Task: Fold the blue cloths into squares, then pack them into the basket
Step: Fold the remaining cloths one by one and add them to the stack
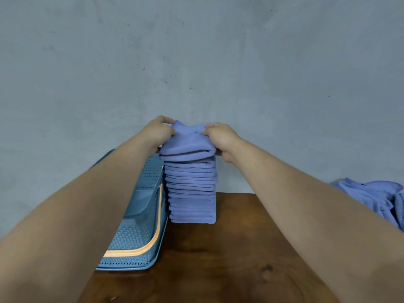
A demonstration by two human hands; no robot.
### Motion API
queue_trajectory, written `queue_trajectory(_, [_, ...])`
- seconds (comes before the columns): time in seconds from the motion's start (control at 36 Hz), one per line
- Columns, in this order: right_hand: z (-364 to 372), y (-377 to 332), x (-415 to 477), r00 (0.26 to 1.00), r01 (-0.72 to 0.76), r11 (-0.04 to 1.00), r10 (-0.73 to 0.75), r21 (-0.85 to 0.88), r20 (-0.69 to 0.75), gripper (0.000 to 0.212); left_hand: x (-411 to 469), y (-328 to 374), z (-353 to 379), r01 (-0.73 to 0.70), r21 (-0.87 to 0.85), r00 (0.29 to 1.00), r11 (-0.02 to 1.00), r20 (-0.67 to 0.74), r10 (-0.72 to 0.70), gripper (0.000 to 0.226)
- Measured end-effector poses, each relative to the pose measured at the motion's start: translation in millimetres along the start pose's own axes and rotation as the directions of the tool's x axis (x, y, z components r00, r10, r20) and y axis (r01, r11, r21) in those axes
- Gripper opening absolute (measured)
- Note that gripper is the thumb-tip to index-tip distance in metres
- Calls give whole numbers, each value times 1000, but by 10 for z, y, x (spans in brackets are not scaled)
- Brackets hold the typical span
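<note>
Both hands, left [157, 131] and right [220, 136], pinch the top folded cloth [188, 142] between them.

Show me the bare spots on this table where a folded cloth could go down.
Bare wood table lies open in front of the stack, right of the basket. A second strip runs between the stack and the loose cloths, partly hidden by the right arm. Crowded: the basket sits close against the stack's left side.
</note>
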State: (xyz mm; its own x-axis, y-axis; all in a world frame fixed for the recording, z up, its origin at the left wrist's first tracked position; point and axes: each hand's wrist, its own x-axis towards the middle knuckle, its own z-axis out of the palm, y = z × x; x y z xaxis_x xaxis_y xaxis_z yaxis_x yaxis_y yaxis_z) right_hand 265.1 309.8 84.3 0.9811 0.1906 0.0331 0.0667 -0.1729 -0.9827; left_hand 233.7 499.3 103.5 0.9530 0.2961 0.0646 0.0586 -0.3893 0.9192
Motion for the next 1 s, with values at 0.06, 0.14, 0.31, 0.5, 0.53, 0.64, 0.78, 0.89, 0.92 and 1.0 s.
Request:
queue_trajectory(0.06, [30, 87, 112, 999, -28, 999, 28, -21, -25, 23, 101, -146, 40, 13, 19, 1000, 1000, 22, -14, 30])
queue_trajectory(0.14, [48, 140, 238, 994, -89, 996, 88, -6, -69, 20, 190, -271, 78, 37, 4, 999, 999, 32, -37, 25])
queue_trajectory(0.31, [76, 228, 410, 984, -146, 989, 146, 9, -97, 17, 296, -345, 59, 133, -3, 984, 991, 116, -132, 25])
queue_trajectory(0.5, [85, 357, 503, 989, -133, 982, 123, -137, -81, 19, 177, -314, -36, 133, 27, 966, 991, 220, -135, 28])
queue_trajectory(0.53, [74, 378, 507, 993, -108, 982, 98, -153, -73, 20, 165, -322, -28, 113, 39, 970, 993, 214, -119, 30])
queue_trajectory(0.64, [64, 380, 448, 999, -31, 967, 24, -252, -30, 11, 135, -405, 28, 48, 101, 991, 994, 119, -60, 30])
queue_trajectory(0.78, [-59, 352, 268, 1000, 8, 962, -7, -273, 3, 20, 25, -449, 43, -53, 282, 998, 958, 36, 45, 29])
queue_trajectory(0.89, [-266, 404, 107, 996, 72, 974, -80, -214, -30, 38, -195, -422, 9, -140, 558, 986, 818, 3, 167, 31])
queue_trajectory(0.92, [-322, 394, 45, 994, 94, 971, -105, -221, -39, 40, -264, -410, 10, -154, 631, 977, 760, -20, 214, 30])
queue_trajectory(1.0, [-495, 381, -176, 988, 135, 964, -148, -228, -42, 41, -502, -379, 74, -212, 754, 922, 621, -56, 383, 29])
